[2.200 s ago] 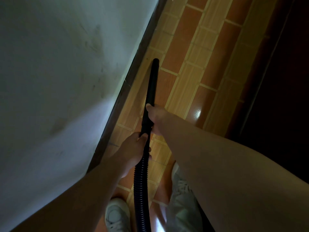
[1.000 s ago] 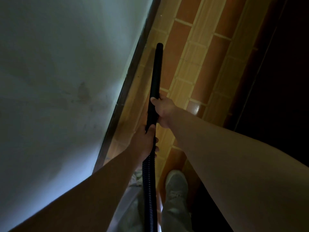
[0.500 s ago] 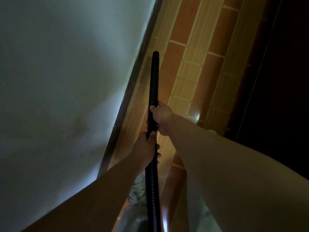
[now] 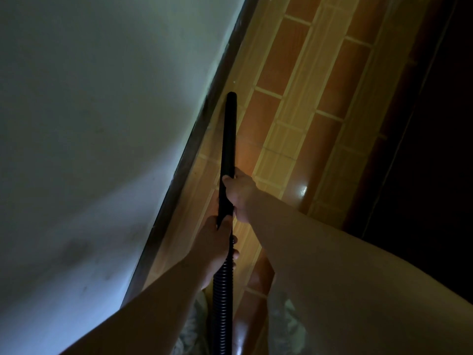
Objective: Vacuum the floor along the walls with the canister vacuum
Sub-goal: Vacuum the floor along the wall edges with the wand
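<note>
The wand (image 4: 228, 139) is plain black; the hose (image 4: 222, 298) below it is black too, ribbed in fine rings. Left of the wand, the wall (image 4: 97, 129) is pale grey-white with dark smudges, edged by a dark skirting (image 4: 194, 147). Right of the wand, the floor (image 4: 307, 103) shows glossy orange-brown tiles set between bands of tan tiles with light grout lines.
</note>
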